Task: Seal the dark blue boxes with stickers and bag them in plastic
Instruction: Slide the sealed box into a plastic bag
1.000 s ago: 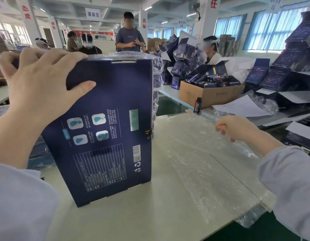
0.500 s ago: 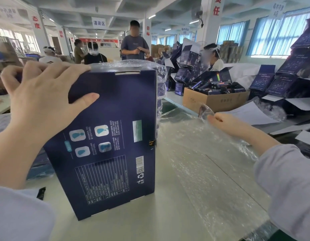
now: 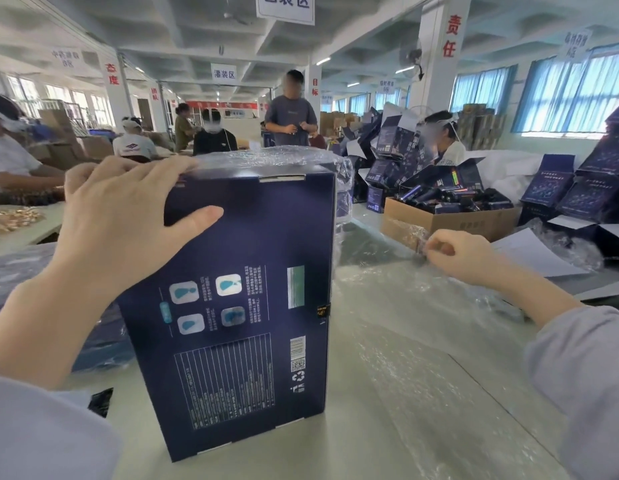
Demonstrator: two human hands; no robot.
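A dark blue box (image 3: 245,306) stands upright on the pale table (image 3: 301,452), its printed back facing me. A small sticker (image 3: 323,310) sits on its right edge. My left hand (image 3: 124,216) grips the box's top left corner, fingers over the top, thumb on the face. My right hand (image 3: 453,252) pinches the far edge of a clear plastic bag (image 3: 422,341) that lies flat on the table to the right of the box. More bagged blue boxes (image 3: 342,188) stand behind the upright one.
A cardboard carton (image 3: 450,221) of dark tubes sits at the back right, with open blue boxes (image 3: 578,192) and white sheets (image 3: 533,251) beside it. Bagged boxes (image 3: 103,341) lie at the left. A small black scrap (image 3: 101,401) lies near my left sleeve. Several people work beyond.
My right hand has lifted the plastic bag's far edge and now pinches it with curled fingers. My left hand keeps the same hold on the box. My view has tilted upward.
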